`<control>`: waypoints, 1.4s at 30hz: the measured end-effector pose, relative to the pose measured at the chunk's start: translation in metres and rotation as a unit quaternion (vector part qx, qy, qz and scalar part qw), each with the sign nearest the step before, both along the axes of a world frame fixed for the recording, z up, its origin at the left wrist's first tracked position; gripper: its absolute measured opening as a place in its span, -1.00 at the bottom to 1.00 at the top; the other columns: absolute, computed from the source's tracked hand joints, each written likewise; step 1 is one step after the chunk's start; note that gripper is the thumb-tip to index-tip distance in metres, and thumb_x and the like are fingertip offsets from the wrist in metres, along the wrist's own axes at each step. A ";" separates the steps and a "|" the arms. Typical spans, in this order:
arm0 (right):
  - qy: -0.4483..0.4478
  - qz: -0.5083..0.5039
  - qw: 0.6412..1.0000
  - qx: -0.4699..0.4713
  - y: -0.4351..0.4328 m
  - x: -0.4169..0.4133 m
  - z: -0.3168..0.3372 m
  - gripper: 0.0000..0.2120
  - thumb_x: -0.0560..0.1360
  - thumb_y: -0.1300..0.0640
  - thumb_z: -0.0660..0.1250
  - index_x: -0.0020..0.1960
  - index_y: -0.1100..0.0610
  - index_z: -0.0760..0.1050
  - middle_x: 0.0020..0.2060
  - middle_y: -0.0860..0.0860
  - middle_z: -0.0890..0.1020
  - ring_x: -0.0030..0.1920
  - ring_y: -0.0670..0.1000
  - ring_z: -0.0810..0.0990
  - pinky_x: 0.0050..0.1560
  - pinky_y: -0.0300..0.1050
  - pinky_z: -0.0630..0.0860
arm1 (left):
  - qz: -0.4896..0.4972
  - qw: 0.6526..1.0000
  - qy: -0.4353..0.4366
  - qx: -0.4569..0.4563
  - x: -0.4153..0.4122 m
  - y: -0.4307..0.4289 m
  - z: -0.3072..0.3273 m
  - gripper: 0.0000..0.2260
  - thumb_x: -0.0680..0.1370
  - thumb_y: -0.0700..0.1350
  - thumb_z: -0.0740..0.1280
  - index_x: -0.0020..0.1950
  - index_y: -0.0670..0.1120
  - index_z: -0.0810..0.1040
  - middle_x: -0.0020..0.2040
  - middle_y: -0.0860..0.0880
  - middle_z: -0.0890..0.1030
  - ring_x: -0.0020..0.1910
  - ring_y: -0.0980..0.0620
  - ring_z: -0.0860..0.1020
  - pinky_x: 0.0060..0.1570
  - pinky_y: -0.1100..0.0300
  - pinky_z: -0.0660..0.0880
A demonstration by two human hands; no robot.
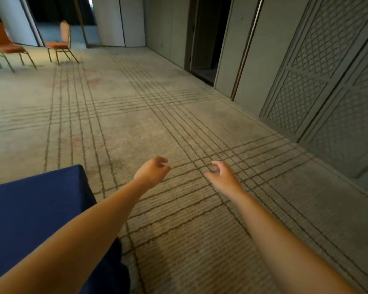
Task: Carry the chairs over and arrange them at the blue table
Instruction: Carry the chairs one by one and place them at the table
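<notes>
a: hands?

b: left hand (152,171) out in front over the carpet (200,240), fingers curled loosely inward, holding nothing. right hand (222,177) just beside it, a gap between the two, fingers half curled, thumb apart from them, also holding nothing. both forearms bare, reaching forward from the bottom edge.

a: blue table?

b: at lower left. blue tablecloth (34,209) draped over it, one corner pointing toward the middle of the floor, cloth hanging down along the near-right edge to the carpet. left forearm crossing above that edge; touching or not, cannot tell.

a: chairs?

b: two, far off at the upper left, well apart from the table. orange chair (2,42) at the left edge, blurred, padded seat and back on thin metal legs. second orange chair (61,42) to its right, back upright, seat facing left, standing on the carpet near a pale column (117,22). none next to the table on the side in view.

a: rest of the room?

b: beige carpet crossed by bands of dark lines. along the right, lattice-patterned wall panels (319,81), and farther back a dark open doorway (206,39).
</notes>
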State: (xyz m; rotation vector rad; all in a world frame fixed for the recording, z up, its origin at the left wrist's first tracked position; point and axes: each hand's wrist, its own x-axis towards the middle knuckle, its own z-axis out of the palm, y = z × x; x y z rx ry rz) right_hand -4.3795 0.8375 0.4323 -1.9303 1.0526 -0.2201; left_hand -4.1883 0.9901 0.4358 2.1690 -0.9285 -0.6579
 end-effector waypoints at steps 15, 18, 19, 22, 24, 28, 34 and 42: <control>-0.008 0.195 0.981 -0.020 -0.250 0.324 0.000 -0.44 0.55 -0.02 0.32 0.50 0.05 0.27 0.41 0.08 0.39 0.37 0.07 0.43 0.34 0.01 0.41 | 0.231 0.972 -0.052 0.004 0.256 -0.187 0.006 -0.66 0.56 0.06 0.28 0.31 0.02 0.48 0.17 0.02 0.58 -0.04 0.06 0.58 0.01 0.14 0.54; -0.002 0.222 0.974 -0.041 -0.289 0.390 0.003 -0.44 0.55 -0.03 0.33 0.49 0.08 0.29 0.38 0.09 0.40 0.33 0.07 0.46 0.28 -0.06 0.43 | 0.257 0.965 -0.047 0.007 0.301 -0.216 0.005 -0.66 0.56 0.06 0.28 0.32 0.02 0.48 0.18 0.02 0.58 -0.01 0.09 0.54 0.00 0.19 0.47; 0.003 0.232 0.972 -0.044 -0.298 0.409 0.002 -0.45 0.55 -0.03 0.34 0.48 0.08 0.30 0.38 0.10 0.40 0.32 0.08 0.47 0.27 -0.06 0.43 | 0.265 0.963 -0.041 0.008 0.313 -0.222 0.005 -0.65 0.56 0.08 0.29 0.32 0.02 0.48 0.16 0.04 0.58 -0.02 0.10 0.54 -0.04 0.19 0.46; 0.013 0.257 0.966 -0.035 -0.321 0.466 -0.002 -0.45 0.54 -0.04 0.35 0.48 0.05 0.30 0.39 0.10 0.39 0.32 0.08 0.47 0.30 -0.01 0.45 | 0.290 0.956 -0.037 0.013 0.360 -0.238 0.003 -0.64 0.56 0.10 0.29 0.32 0.03 0.47 0.14 0.06 0.57 -0.06 0.12 0.54 -0.12 0.23 0.43; 0.016 0.271 0.962 -0.037 -0.335 0.511 -0.002 -0.43 0.53 -0.05 0.34 0.48 0.03 0.29 0.40 0.10 0.38 0.33 0.08 0.46 0.31 -0.01 0.44 | 0.299 0.954 -0.034 0.015 0.400 -0.250 0.002 -0.64 0.56 0.07 0.29 0.33 0.01 0.47 0.18 0.04 0.57 -0.04 0.10 0.54 -0.06 0.22 0.42; -0.001 0.284 0.957 -0.058 -0.365 0.615 -0.001 -0.42 0.53 -0.08 0.33 0.49 0.02 0.28 0.41 0.09 0.38 0.34 0.07 0.46 0.29 -0.04 0.41 | 0.315 0.949 -0.034 0.011 0.493 -0.279 -0.006 -0.63 0.56 0.07 0.29 0.33 -0.02 0.46 0.20 0.00 0.57 0.02 0.09 0.52 0.00 0.20 0.41; -0.015 0.303 0.951 -0.060 -0.409 0.794 0.019 -0.43 0.55 -0.09 0.31 0.50 -0.02 0.25 0.45 0.05 0.32 0.36 0.07 0.41 0.26 -0.04 0.41 | 0.329 0.943 -0.041 -0.017 0.666 -0.325 0.009 -0.62 0.57 0.06 0.27 0.36 -0.04 0.44 0.21 -0.02 0.56 0.07 0.03 0.54 0.08 0.12 0.48; -0.054 0.300 0.950 -0.067 -0.475 1.013 0.046 -0.43 0.53 -0.07 0.33 0.49 0.00 0.28 0.43 0.06 0.35 0.33 0.06 0.45 0.25 -0.03 0.43 | 0.335 0.940 -0.060 -0.032 0.878 -0.393 0.035 -0.63 0.57 0.07 0.27 0.34 -0.02 0.44 0.10 0.04 0.54 -0.07 0.11 0.54 -0.09 0.18 0.46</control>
